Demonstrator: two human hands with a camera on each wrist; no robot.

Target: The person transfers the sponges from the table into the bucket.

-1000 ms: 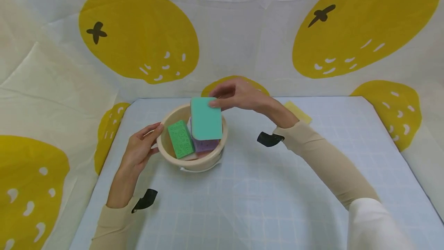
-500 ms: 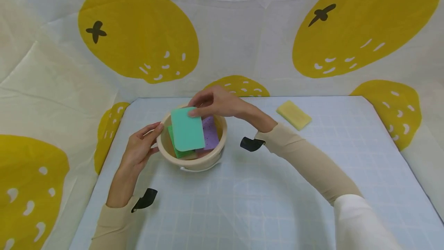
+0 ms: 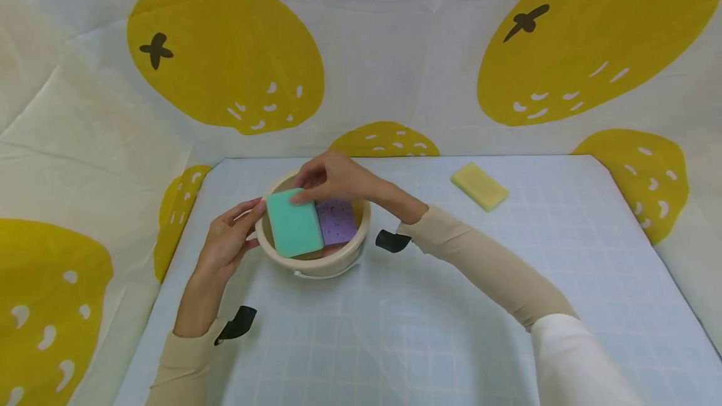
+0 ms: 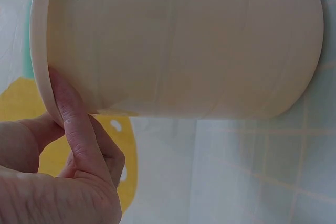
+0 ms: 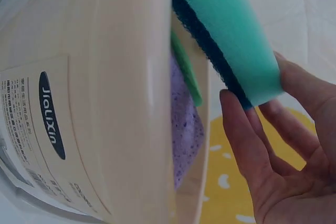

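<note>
My right hand [image 3: 338, 177] pinches a teal sponge [image 3: 295, 223] by its edge over the left part of a cream bucket [image 3: 344, 260]. A dark scouring layer [image 5: 210, 51] backs the teal sponge in the right wrist view. Inside the bucket lie a purple sponge [image 3: 337, 221] and, seen from the right wrist, a green sponge [image 5: 185, 69]; the teal one hides the green from the head view. My left hand [image 3: 222, 243] grips the bucket's rim at its left side, thumb and fingers on either side of the rim [image 4: 43, 51].
A yellow sponge [image 3: 479, 186] lies on the pale blue checked tablecloth [image 3: 440, 306], right of the bucket. The bucket's white handle [image 3: 327, 276] hangs down at its front. Behind the table rises a white cloth with yellow fruit prints [image 3: 225, 49].
My right hand has carried the teal sponge left and down, from above the purple sponge to above the green one. The purple sponge now shows. The left hand has stayed on the rim.
</note>
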